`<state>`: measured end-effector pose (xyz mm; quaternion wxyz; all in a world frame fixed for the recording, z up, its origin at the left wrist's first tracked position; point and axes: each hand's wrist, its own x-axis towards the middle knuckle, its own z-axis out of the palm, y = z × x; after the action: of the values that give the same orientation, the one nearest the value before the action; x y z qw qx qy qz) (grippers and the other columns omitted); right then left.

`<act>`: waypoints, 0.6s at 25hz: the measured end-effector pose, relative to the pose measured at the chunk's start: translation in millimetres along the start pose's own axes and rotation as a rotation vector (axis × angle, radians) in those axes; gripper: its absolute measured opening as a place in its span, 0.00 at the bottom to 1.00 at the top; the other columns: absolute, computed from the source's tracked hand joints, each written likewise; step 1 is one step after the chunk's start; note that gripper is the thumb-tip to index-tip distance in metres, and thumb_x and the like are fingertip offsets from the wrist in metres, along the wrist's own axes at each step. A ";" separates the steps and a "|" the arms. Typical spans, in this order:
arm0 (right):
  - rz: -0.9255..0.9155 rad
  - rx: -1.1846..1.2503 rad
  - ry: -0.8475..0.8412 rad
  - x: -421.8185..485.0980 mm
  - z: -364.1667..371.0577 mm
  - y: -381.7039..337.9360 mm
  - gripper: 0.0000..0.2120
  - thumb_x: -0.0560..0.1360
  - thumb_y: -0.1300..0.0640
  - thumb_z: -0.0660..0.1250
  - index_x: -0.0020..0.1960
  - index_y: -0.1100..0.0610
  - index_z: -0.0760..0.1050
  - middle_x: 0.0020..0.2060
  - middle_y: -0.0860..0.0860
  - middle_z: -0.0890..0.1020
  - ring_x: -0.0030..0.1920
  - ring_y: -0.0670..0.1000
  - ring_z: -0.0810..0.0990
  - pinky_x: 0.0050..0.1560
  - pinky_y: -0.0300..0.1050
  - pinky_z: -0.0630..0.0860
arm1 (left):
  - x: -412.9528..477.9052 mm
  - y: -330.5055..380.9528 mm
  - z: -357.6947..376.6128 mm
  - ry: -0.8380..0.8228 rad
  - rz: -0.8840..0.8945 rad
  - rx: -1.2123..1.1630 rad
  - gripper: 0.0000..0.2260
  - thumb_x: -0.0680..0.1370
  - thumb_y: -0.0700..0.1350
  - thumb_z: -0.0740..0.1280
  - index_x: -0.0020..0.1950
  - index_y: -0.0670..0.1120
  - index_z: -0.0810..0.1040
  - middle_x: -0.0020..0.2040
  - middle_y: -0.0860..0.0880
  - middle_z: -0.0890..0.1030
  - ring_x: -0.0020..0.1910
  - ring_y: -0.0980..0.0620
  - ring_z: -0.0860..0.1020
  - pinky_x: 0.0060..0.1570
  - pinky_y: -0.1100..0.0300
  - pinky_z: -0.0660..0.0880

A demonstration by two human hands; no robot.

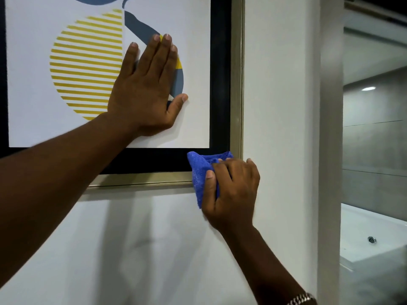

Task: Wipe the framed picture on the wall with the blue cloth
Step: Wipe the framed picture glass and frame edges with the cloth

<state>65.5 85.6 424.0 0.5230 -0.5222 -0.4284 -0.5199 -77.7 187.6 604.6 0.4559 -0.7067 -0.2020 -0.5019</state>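
The framed picture (220, 84) hangs on a white wall, with a gold outer frame, a black border and white art showing yellow stripes and blue-grey shapes. My left hand (147, 89) lies flat on the picture's glass, fingers spread and pointing up, holding nothing. My right hand (231, 192) grips the bunched blue cloth (199, 172) and presses it against the frame's lower right corner. The cloth covers that corner of the gold edge and hangs a little below it onto the wall.
White wall (143, 249) spreads below and right of the frame. A white door jamb (330, 128) stands at the right. Beyond it is a bathroom with a white bathtub (370, 238) and grey tiled walls. A metal watch band (301, 299) circles my right wrist.
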 end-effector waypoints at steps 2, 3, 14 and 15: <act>0.120 0.028 0.045 -2.0 5.9 -16.2 0.09 0.75 0.56 0.60 0.44 0.60 0.77 0.41 0.57 0.80 0.46 0.58 0.77 0.59 0.61 0.72 | 0.9 1.0 -1.0 -0.017 -0.013 0.005 0.37 0.78 0.63 0.46 0.79 0.41 0.43 0.81 0.41 0.47 0.80 0.42 0.46 0.78 0.41 0.46; 0.190 0.054 0.060 -4.1 10.6 -28.6 0.08 0.75 0.57 0.60 0.44 0.60 0.76 0.42 0.57 0.79 0.46 0.58 0.76 0.57 0.61 0.72 | 0.8 2.7 -1.3 -0.024 -0.024 0.012 0.37 0.78 0.62 0.46 0.79 0.41 0.43 0.81 0.41 0.47 0.80 0.43 0.46 0.78 0.41 0.46; -0.046 0.281 -0.539 -2.0 -17.8 -60.5 0.20 0.79 0.50 0.57 0.68 0.54 0.68 0.69 0.55 0.73 0.71 0.54 0.67 0.74 0.55 0.61 | -26.4 21.4 -32.3 -0.207 -0.109 -0.264 0.35 0.78 0.60 0.49 0.79 0.41 0.47 0.81 0.43 0.48 0.80 0.46 0.47 0.78 0.47 0.46; -0.043 0.330 -0.588 2.6 -24.1 -55.4 0.20 0.78 0.53 0.57 0.69 0.56 0.68 0.70 0.55 0.73 0.71 0.55 0.66 0.74 0.54 0.61 | -44.2 31.1 -42.0 -0.167 -0.175 -0.411 0.33 0.79 0.58 0.51 0.79 0.41 0.50 0.81 0.43 0.51 0.80 0.47 0.49 0.78 0.51 0.48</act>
<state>8.6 66.3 430.1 0.4433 -0.5492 -0.6501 -0.2815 -95.0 144.0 554.7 0.2391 -0.8034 -0.1931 -0.5100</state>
